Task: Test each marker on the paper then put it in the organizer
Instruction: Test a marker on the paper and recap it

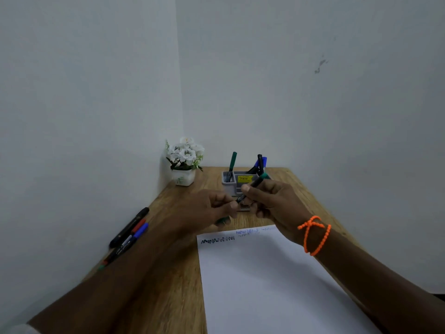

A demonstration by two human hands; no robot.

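White paper sheet (265,285) laid on wooden tabletop (173,273), black and blue scribbles seen along far edge. Green-capped black marker (252,186) held above far edge, pinched by right hand (272,201); left hand (214,206) curled round green cap (222,221), cap partly hidden. Grey plastic organizer (237,180) behind hands, markers stood inside. Spare markers (127,233) lined at left edge.

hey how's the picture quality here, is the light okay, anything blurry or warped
Head view: dim, flat light with a cool cast, no glare and only faint shadows; the wide lens bows the table edges and stretches the forearms; the hands, left hand and right hand, are soft with blur around the green marker; the scribbles on the paper and the organizer label are too smeared to read.
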